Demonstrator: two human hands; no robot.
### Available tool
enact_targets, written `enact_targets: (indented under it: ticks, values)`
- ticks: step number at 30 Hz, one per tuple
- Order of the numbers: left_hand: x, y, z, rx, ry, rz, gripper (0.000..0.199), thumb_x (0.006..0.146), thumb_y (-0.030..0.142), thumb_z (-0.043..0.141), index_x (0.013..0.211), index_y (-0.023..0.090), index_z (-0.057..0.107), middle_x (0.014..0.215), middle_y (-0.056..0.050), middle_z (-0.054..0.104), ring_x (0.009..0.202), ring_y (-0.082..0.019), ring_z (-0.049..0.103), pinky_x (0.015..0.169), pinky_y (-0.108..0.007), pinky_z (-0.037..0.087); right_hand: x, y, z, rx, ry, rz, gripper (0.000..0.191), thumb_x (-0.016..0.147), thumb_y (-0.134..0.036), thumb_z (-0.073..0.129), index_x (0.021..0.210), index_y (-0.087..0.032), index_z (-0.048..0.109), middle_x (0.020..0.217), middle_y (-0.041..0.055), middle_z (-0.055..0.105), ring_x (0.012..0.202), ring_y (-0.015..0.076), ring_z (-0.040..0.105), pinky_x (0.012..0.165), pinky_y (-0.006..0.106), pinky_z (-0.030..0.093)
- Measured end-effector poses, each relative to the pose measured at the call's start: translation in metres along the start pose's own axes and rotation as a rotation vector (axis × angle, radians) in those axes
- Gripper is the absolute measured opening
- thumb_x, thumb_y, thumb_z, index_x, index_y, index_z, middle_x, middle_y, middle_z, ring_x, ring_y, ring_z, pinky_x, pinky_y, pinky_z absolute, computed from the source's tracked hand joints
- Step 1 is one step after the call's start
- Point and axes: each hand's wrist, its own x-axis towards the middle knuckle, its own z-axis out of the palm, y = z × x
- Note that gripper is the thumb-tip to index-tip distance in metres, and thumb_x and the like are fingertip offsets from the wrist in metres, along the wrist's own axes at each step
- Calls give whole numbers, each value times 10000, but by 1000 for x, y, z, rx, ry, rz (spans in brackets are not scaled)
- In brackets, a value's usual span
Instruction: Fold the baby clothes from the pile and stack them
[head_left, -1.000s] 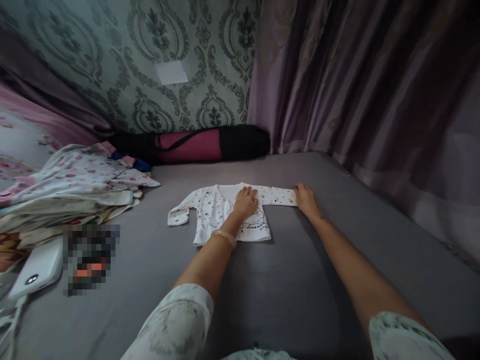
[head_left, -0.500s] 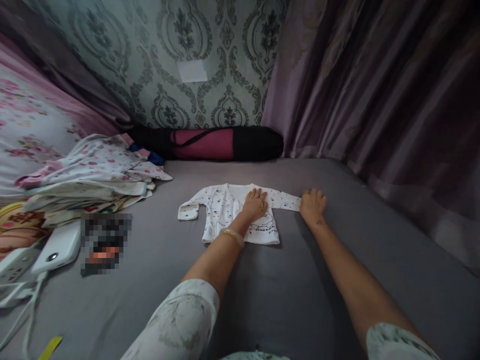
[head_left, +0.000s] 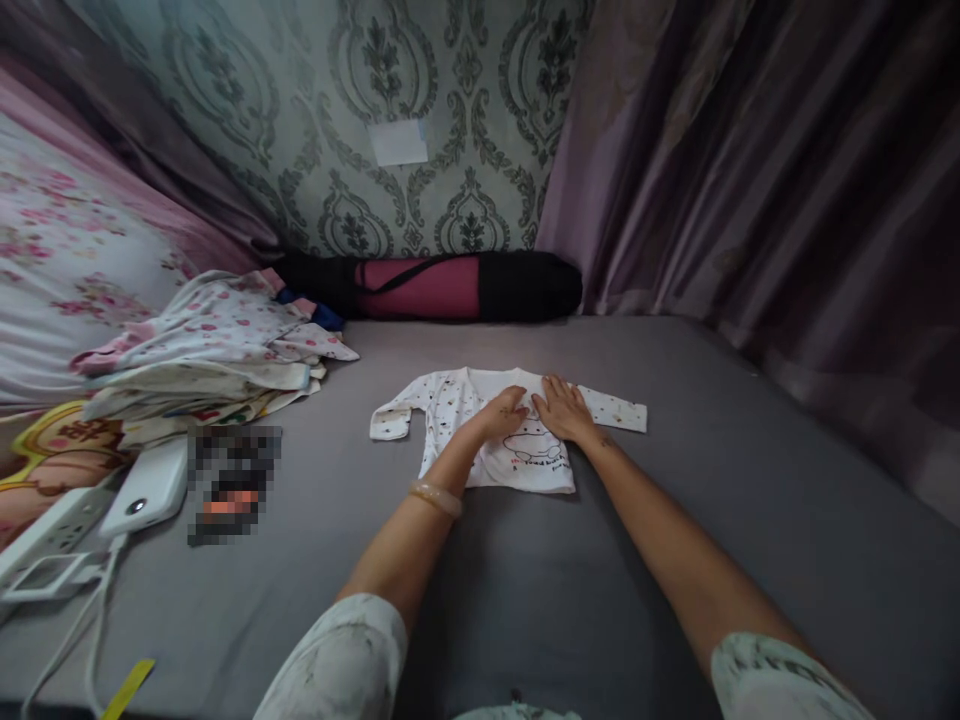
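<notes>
A small white baby shirt (head_left: 450,420) with a speckled print lies spread on the grey bed sheet (head_left: 525,580), its sleeves out to both sides. A line drawing and lettering show on its lower right front. On the middle of the chest rests my left hand (head_left: 504,412), fingers stretched out, a pale bangle on that wrist. My right hand (head_left: 564,408) lies flat with fingers apart on the shirt's right side, near the shoulder. The left sleeve is bent back at its cuff; the right one runs straight out beyond my right hand.
Folded clothes (head_left: 225,340) are piled at the left. Nearer are a white power bank (head_left: 146,490) with a cable, a power strip (head_left: 56,530) and a blurred-out item (head_left: 232,490). A black and magenta rolled bag (head_left: 420,288) lies against the wall. Curtains (head_left: 750,180) hang at right.
My right hand has moved left from the right cuff onto the shirt's chest. My left hand has turned slightly and stays on the chest. The whole view has shifted a little.
</notes>
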Motion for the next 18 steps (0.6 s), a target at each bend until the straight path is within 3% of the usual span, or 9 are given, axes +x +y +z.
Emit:
enact_targets:
  ticks: [4, 9, 14, 18]
  values:
    - [-34, -8, -39, -120, 74, -95, 451, 856, 278, 538, 1292, 162, 533, 1303, -141, 591, 1165, -241, 583, 981, -362, 475, 5, -2, -9, -12, -107, 24, 685, 972, -476, 217, 1517, -61, 199, 1596, 136, 140, 1463, 255, 119, 1176, 449, 90]
    - [-60, -21, -81, -73, 416, -233, 303, 865, 252, 507, 1114, 147, 643, 1098, -108, 686, 972, -194, 645, 878, -306, 506, 12, -33, -18, -68, -80, 48, 620, 954, -342, 292, 1488, -29, 266, 1577, 181, 186, 1452, 285, 151, 1162, 495, 95]
    - [-76, -44, -101, 50, 616, -409, 297, 849, 263, 513, 1074, 142, 664, 1000, -97, 702, 851, -187, 638, 818, -297, 492, 15, -77, -8, 47, -100, -36, 684, 968, -428, 244, 1504, -4, 203, 1588, 179, 130, 1466, 268, 89, 1172, 437, 85]
    - [-90, -68, -114, 123, 680, -556, 312, 832, 292, 538, 1090, 155, 647, 1058, -111, 686, 909, -208, 633, 815, -307, 478, 17, -85, 6, 64, -6, 23, 729, 972, -480, 202, 1494, 29, 198, 1580, 202, 139, 1461, 293, 90, 1168, 462, 65]
